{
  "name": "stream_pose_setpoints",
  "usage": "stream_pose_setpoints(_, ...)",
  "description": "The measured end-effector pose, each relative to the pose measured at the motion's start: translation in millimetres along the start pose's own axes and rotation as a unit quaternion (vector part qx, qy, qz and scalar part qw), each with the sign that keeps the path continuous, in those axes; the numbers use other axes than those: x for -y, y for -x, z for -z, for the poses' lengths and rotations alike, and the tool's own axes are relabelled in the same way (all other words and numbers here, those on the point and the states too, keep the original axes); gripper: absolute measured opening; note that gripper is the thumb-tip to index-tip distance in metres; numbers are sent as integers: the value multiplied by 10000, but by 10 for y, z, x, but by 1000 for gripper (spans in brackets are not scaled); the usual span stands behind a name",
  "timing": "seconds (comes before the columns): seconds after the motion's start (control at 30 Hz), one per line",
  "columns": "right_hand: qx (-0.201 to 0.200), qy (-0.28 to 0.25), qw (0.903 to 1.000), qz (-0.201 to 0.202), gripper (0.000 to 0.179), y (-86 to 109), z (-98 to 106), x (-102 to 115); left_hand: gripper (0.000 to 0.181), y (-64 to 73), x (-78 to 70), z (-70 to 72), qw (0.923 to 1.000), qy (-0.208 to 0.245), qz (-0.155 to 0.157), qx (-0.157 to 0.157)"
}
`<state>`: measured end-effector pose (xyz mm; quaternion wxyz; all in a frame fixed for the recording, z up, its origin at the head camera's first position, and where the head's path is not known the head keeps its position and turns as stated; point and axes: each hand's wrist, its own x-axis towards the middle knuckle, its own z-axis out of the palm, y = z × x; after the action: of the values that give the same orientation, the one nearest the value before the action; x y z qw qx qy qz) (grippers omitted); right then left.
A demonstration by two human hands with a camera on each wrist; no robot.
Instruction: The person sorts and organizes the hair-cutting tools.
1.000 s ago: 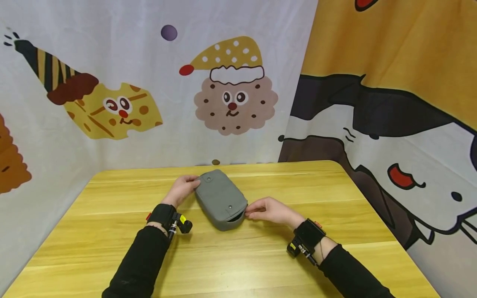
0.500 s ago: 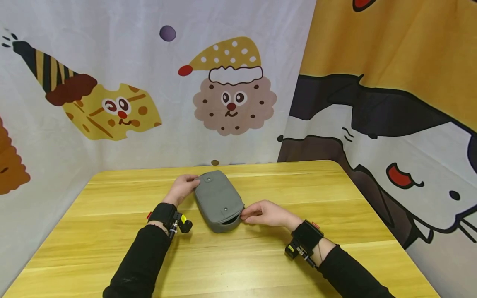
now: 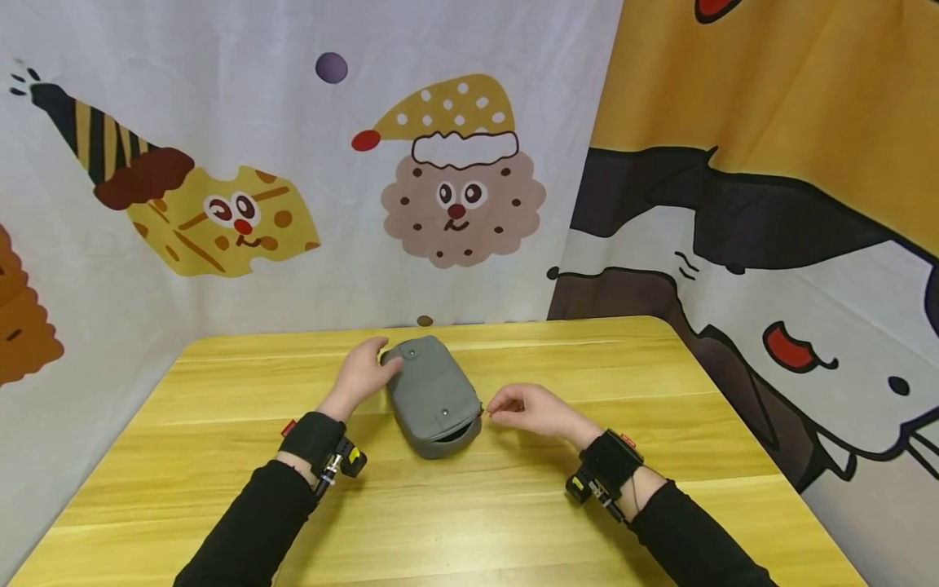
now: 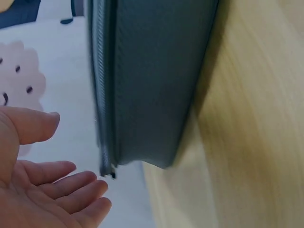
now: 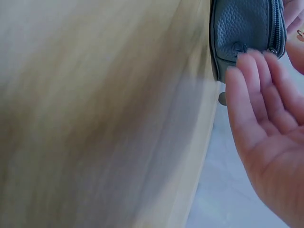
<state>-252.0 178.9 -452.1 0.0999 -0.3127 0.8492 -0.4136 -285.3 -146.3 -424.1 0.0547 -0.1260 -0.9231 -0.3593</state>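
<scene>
A grey zippered pouch [image 3: 431, 387] lies on the table, its zipper partly undone so that a dark gap shows at the near end. My left hand [image 3: 361, 377] is at the pouch's far left corner, thumb and fingers spread. In the left wrist view, the left hand [image 4: 52, 185] is apart from the zipper edge [image 4: 107, 95], its palm showing. My right hand [image 3: 535, 409] is beside the near right corner, fingertips close to the zipper end. The right wrist view shows its loosely bent fingers [image 5: 259, 90] in front of the pouch's end [image 5: 242, 28]; contact there is unclear.
The yellow wood-grain table [image 3: 455, 522] extends around the pouch. A white curtain with cartoon prints [image 3: 462, 204] hangs behind its far edge, and a yellow and black printed curtain [image 3: 763, 204] hangs on the right. Both wrists carry black camera straps.
The left hand has loosened from the pouch's corner and spread its fingers. The right hand has drawn slightly right, off the near corner. The pouch shifted a little toward me and left earlier.
</scene>
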Motion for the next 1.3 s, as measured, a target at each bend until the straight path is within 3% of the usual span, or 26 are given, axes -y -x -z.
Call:
stream_pose_setpoints(0.2, -457, 166, 9986, -206, 22, -31, 7, -38, 57, 113, -137, 17, 9991, -182, -356, 117)
stream_pose_setpoints(0.4, -513, 200, 9980, -304, 26, -66, -6, -34, 55, 236, -227, -20, 9977, -360, -532, 216)
stream_pose_setpoints(0.57, -472, 243, 9980, -339, 27, -89, -15, -14, 60, 342, -239, -50, 9994, -248, -135, 199)
stream_pose_setpoints(0.77, -393, 396, 9980, -303, 28, -125, -39, -6, 68, 424, -203, -112, 9987, 53, 278, 415)
stream_pose_setpoints(0.93, -324, 408, 9980, -356, 28, -161, -54, 3, 66, 451, -174, -179, 9970, 372, 431, 530)
stream_pose_setpoints(1.3, -199, 295, 9988, -340, 15, -227, -108, -27, 70, 464, -166, -244, 9944, 566, 693, 568)
